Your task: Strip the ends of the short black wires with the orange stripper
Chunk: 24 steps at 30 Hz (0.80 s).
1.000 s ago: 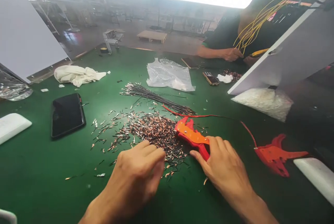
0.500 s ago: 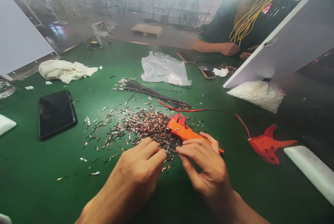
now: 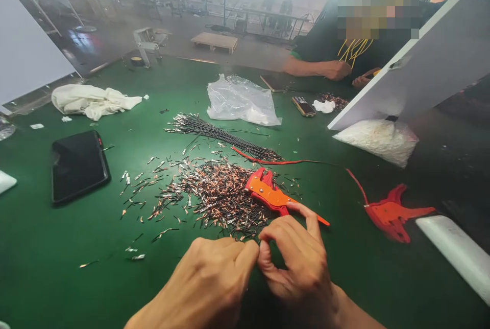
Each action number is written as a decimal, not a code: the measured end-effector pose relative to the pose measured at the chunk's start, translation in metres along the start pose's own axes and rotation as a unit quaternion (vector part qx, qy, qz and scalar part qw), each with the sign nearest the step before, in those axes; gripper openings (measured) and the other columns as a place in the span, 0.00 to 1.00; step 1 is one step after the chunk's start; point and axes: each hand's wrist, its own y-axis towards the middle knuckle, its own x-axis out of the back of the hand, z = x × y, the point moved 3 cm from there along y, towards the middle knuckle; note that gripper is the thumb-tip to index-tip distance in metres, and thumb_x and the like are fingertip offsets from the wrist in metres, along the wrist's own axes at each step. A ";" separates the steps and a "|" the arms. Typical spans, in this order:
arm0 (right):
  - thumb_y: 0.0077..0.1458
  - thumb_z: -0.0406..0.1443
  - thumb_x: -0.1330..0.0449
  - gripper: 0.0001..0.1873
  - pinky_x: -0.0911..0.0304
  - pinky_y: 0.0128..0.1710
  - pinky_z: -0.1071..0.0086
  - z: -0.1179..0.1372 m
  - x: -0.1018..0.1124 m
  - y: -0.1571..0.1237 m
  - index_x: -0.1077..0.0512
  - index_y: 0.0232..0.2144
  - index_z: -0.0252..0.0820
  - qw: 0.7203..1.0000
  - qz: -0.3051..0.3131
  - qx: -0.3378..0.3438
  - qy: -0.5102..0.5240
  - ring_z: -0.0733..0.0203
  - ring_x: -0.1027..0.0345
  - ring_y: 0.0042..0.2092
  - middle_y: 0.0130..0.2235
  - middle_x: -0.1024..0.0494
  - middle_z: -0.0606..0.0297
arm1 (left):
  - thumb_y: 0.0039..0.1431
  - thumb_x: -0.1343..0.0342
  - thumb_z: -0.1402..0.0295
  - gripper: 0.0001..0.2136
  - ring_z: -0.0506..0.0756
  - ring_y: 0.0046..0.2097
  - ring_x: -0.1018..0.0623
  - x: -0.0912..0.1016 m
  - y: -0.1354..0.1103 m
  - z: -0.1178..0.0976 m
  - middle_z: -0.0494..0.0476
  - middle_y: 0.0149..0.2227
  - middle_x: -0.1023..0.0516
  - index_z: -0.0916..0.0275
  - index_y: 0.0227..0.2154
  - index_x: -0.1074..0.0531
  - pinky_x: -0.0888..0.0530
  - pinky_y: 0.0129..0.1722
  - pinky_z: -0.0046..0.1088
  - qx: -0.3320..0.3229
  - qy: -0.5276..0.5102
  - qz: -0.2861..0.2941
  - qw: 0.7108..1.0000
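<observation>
My left hand [image 3: 220,273] is closed with its thumb and fingers pressed together; whatever it pinches is too small or hidden to make out. Close beside it, my right hand [image 3: 296,257] pinches thumb against index fingertip, and nothing nameable shows between them. Just beyond both hands lies a heap of short black wire offcuts [image 3: 225,191] with bare copper ends and silvery terminals. An orange and red wire stripper [image 3: 270,192] rests on the heap's right side, its handles near my right fingers. Behind the heap lies a bundle of black wires [image 3: 225,137] with terminals on their ends.
A phone [image 3: 80,168] lies at left, below a white cloth [image 3: 95,100]. Farther back is a clear plastic bag [image 3: 243,101]. At right are a second wire stripper [image 3: 396,212], a bag of white pieces [image 3: 377,137] and a white panel [image 3: 413,58]. A co-worker's hand [image 3: 339,70] holds yellow wires.
Both hands have moved nearer to me, and the left has shifted right, so their fingertips now almost meet. The right fingers have drawn back from the wire stripper's handle.
</observation>
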 end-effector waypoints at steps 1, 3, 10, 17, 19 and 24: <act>0.58 0.26 0.46 0.08 0.42 0.53 0.49 0.000 0.000 0.000 0.33 0.29 0.41 1.000 -0.010 -0.007 0.006 0.63 0.33 0.26 0.24 0.27 0.70 | 0.57 0.59 0.84 0.13 0.49 0.17 0.35 0.000 -0.001 -0.001 0.45 0.18 0.34 0.59 0.25 0.38 0.42 0.17 0.28 -0.009 0.009 -0.013 1.000; 0.58 0.26 0.46 0.08 0.41 0.53 0.50 -0.003 0.004 0.003 0.33 0.29 0.42 1.000 -0.022 -0.011 0.012 0.64 0.33 0.26 0.24 0.27 0.71 | 0.56 0.60 0.84 0.13 0.49 0.16 0.37 0.001 -0.003 -0.001 0.44 0.17 0.36 0.58 0.26 0.39 0.45 0.16 0.29 -0.026 0.026 -0.030 0.999; 0.60 0.27 0.42 0.08 0.46 0.53 0.50 -0.025 0.020 0.016 0.28 0.32 0.44 0.998 -0.034 -0.040 -0.037 0.59 0.27 0.32 0.29 0.20 0.68 | 0.59 0.59 0.85 0.14 0.50 0.18 0.35 0.004 -0.002 0.007 0.46 0.18 0.34 0.60 0.26 0.37 0.42 0.17 0.30 -0.007 0.013 0.002 1.000; 0.66 0.28 0.47 0.10 0.42 0.44 0.56 -0.023 0.021 0.018 0.27 0.41 0.45 0.996 -0.012 -0.050 -0.079 0.55 0.29 0.37 0.33 0.21 0.64 | 0.61 0.57 0.84 0.13 0.55 0.25 0.27 0.004 0.006 0.018 0.52 0.25 0.27 0.61 0.33 0.32 0.29 0.21 0.30 0.038 0.055 -0.027 0.997; 0.69 0.34 0.50 0.14 0.40 0.46 0.52 -0.036 0.023 0.015 0.31 0.53 0.40 0.979 0.032 -0.079 -0.182 0.47 0.29 0.46 0.44 0.22 0.52 | 0.56 0.59 0.87 0.17 0.57 0.30 0.21 0.003 0.002 0.020 0.56 0.30 0.22 0.63 0.39 0.31 0.22 0.26 0.32 0.052 0.068 -0.017 0.996; 0.59 0.53 0.40 0.32 0.32 0.37 0.49 -0.063 0.018 -0.006 0.31 0.52 0.32 0.919 0.231 -0.097 -0.303 0.38 0.29 0.42 0.44 0.24 0.46 | 0.52 0.61 0.90 0.26 0.59 0.44 0.17 -0.002 -0.009 0.028 0.62 0.41 0.18 0.67 0.52 0.36 0.17 0.39 0.36 0.082 0.099 -0.046 0.991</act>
